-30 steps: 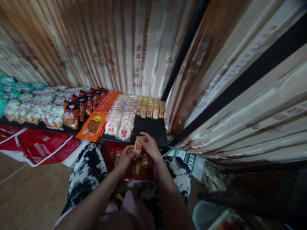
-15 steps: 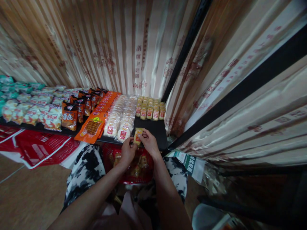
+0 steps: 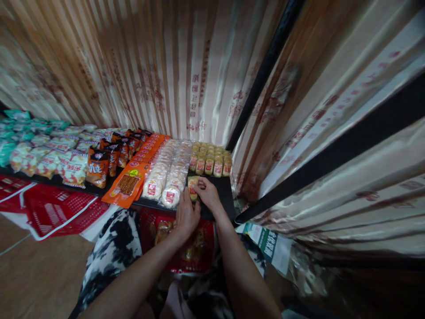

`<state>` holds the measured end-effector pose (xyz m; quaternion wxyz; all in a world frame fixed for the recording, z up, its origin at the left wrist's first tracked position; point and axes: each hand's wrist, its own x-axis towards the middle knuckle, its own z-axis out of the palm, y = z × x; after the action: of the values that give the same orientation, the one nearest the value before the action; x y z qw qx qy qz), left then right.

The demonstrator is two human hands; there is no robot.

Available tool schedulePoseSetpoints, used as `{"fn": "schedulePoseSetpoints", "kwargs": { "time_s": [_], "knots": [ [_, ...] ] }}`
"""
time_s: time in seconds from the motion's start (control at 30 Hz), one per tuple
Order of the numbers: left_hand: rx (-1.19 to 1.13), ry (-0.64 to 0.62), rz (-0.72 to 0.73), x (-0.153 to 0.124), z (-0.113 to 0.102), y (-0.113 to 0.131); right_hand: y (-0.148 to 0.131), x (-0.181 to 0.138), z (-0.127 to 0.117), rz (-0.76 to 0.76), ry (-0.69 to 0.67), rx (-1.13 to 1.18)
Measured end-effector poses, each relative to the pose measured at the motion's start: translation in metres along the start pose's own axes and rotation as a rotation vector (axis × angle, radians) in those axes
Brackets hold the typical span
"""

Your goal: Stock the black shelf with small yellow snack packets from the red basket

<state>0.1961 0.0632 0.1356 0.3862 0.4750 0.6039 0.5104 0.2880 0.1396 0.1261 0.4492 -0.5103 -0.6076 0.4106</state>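
Note:
A small yellow snack packet point(image 3: 192, 182) with a red label stands at the front of the black shelf point(image 3: 222, 191). My right hand point(image 3: 208, 193) grips its right side between thumb and fingers. My left hand point(image 3: 187, 215) presses its fingers to the packet's lower left side, close to the shelf edge. Behind it, several matching yellow packets point(image 3: 209, 165) stand in tight rows. Just left are two rows of clear-wrapped round white crackers point(image 3: 171, 195). Below my hands, a red basket point(image 3: 175, 267) between my knees holds more yellow packets point(image 3: 163, 228).
Farther left on the shelf lie flat orange stick-snack bags point(image 3: 128, 184), orange-black bags point(image 3: 98, 168), white bags point(image 3: 75, 166) and teal bags point(image 3: 8, 148). Red baskets point(image 3: 59, 212) sit below. A black post point(image 3: 262, 79) and pleated curtain point(image 3: 159, 57) border the back.
The packet has come down against the shelf front, below the yellow rows. My left hand has shifted right and its fingers point forward along the packet. The view has tilted slightly.

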Motion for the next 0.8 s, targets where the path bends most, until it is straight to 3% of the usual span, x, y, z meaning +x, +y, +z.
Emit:
{"fn": "schedulePoseSetpoints", "kwargs": {
  "time_s": [0.2,0.43,0.63,0.8],
  "knots": [
    [0.047,-0.089,0.104,-0.005,0.012,-0.005,0.004,0.005,-0.003,-0.010,0.074,-0.058],
    [-0.088,-0.043,0.187,0.006,0.018,-0.007,0.000,0.014,0.005,-0.050,0.145,-0.200],
    [0.413,-0.104,0.290,0.021,0.024,-0.019,0.008,0.023,0.013,-0.109,0.183,-0.206],
    [0.503,-0.120,0.340,0.031,0.028,-0.023,0.019,0.031,0.016,-0.127,0.210,-0.045]
  ]
}}
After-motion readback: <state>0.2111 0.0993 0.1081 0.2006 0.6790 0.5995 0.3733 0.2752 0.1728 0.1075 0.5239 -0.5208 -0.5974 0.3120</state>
